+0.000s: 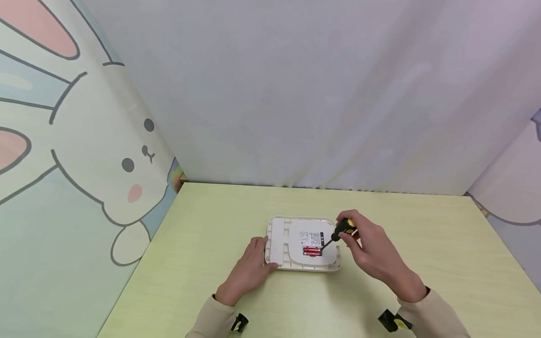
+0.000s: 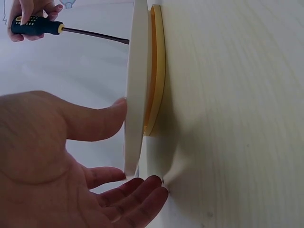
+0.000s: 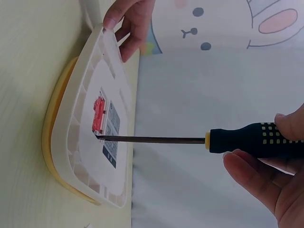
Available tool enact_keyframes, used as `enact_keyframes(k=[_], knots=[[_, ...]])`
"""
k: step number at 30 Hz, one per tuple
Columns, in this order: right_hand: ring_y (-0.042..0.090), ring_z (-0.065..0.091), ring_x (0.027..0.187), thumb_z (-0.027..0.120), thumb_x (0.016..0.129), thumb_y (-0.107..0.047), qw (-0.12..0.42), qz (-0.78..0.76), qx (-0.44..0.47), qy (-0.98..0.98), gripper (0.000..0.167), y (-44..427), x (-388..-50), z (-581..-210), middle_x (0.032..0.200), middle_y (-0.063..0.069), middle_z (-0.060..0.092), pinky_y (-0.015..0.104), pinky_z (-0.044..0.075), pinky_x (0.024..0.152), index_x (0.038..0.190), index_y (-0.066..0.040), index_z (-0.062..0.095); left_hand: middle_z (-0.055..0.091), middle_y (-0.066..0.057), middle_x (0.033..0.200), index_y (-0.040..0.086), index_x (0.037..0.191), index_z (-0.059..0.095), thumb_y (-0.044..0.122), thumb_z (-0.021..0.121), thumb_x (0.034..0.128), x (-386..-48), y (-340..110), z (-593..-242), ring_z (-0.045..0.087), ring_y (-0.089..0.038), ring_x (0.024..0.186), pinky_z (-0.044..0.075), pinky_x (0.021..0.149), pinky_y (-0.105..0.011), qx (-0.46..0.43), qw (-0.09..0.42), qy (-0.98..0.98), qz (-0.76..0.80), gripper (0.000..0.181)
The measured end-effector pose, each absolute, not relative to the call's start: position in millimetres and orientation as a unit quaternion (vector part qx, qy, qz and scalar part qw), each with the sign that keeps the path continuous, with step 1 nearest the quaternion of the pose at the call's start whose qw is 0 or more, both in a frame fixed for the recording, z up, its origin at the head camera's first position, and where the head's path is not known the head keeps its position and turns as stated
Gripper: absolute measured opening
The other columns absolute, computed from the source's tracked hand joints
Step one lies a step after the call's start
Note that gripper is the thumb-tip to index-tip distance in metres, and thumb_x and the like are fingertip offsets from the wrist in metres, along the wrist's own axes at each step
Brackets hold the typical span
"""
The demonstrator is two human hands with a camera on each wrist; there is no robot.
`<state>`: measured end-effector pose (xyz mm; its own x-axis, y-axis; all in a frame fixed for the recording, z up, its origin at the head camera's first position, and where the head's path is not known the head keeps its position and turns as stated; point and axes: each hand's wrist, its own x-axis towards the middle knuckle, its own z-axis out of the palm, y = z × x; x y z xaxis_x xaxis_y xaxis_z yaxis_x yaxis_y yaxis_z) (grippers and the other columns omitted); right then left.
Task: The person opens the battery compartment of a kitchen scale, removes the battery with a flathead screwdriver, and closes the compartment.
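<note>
While red batteries (image 1: 312,252) were exposed in the upturned underside of the battery-powered device (image 1: 294,244), their uncovering appeared to be done; whether removal or fitting was left could not be told. The screwdriver (image 1: 336,235) was grasped by the fingers of the right hand (image 1: 374,249), its tip held at the batteries' right end. The device's left edge was pinched by the left hand's (image 1: 250,268) fingers. White, round-cornered and labelled, the device was supported on the counter (image 1: 211,225) by its yellow lower part (image 3: 49,128).
</note>
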<state>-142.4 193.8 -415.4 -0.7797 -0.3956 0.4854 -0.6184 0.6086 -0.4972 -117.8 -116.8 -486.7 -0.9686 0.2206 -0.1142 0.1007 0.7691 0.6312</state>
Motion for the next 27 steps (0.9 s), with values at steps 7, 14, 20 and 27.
enact_keyframes(k=[7,14,20,27], knots=[[0.003,0.058,0.071,0.072,0.097,-0.001,0.148,0.339,0.255,-0.893,0.028,191,-146,-412,0.095,-0.002,0.068,0.024,0.051,0.062,0.118,-0.010,0.057,0.043,-0.025,0.153,-0.009,0.160,0.033,0.024,0.070,0.1009,-119,-116,-486,0.044,-0.038,0.144,0.042,0.117,-0.056,0.081,0.097,0.935,0.332,0.077],[0.007,0.052,0.062,0.069,0.102,-0.012,0.127,0.343,0.194,-0.910,0.016,180,-150,-408,0.088,0.004,0.069,0.025,0.046,0.055,0.113,-0.011,0.057,0.045,-0.028,0.155,-0.010,0.159,0.033,0.024,0.069,0.1009,-119,-116,-485,0.040,-0.043,0.150,0.037,0.121,-0.057,0.077,0.104,0.934,0.333,0.077],[0.011,0.057,0.065,0.068,0.100,-0.006,0.161,0.362,0.162,-0.904,0.016,177,-152,-415,0.088,0.009,0.070,0.026,0.048,0.056,0.111,-0.008,0.057,0.043,-0.029,0.158,-0.010,0.159,0.034,0.024,0.070,0.1006,-121,-116,-486,0.039,-0.045,0.151,0.035,0.122,-0.059,0.071,0.105,0.933,0.337,0.076],[0.008,0.064,0.061,0.062,0.104,-0.005,0.169,0.484,0.079,-0.855,0.014,197,-150,-438,0.096,0.020,0.071,0.026,0.055,0.052,0.116,-0.003,0.054,0.047,-0.029,0.156,-0.010,0.157,0.036,0.022,0.073,0.0991,-121,-115,-487,0.043,-0.044,0.149,0.038,0.120,-0.058,0.067,0.104,0.933,0.339,0.075]])
